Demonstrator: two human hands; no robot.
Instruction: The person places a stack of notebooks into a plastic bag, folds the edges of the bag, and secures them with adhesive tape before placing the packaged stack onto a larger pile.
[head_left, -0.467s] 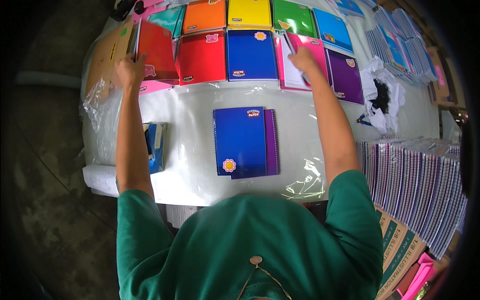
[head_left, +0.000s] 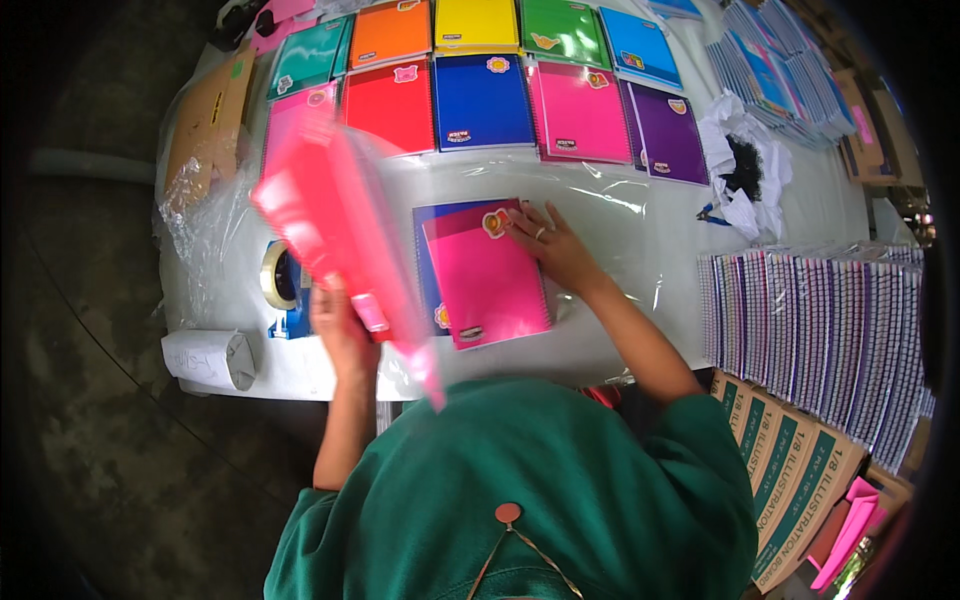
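My left hand is closed on the lower edge of a red notebook, tilted up and smeared by motion; a pink strip shows along its right side, and I cannot tell if that is a second notebook. In front of me a pink spiral notebook with a sticker lies slightly askew over a blue notebook. My right hand rests on the pink notebook's upper right corner, fingers spread, a ring on one of them. Anything below the blue cover is hidden.
Two rows of coloured notebook piles line the far side. At left are a tape dispenser, a white wrapped packet and cardboard. Crumpled paper, pliers and a large stack of spiral notebooks stand at right.
The pink notebook has come from the far row onto the blue one, and my right hand has let go of it. My left hand has brought the red notebook nearer to me.
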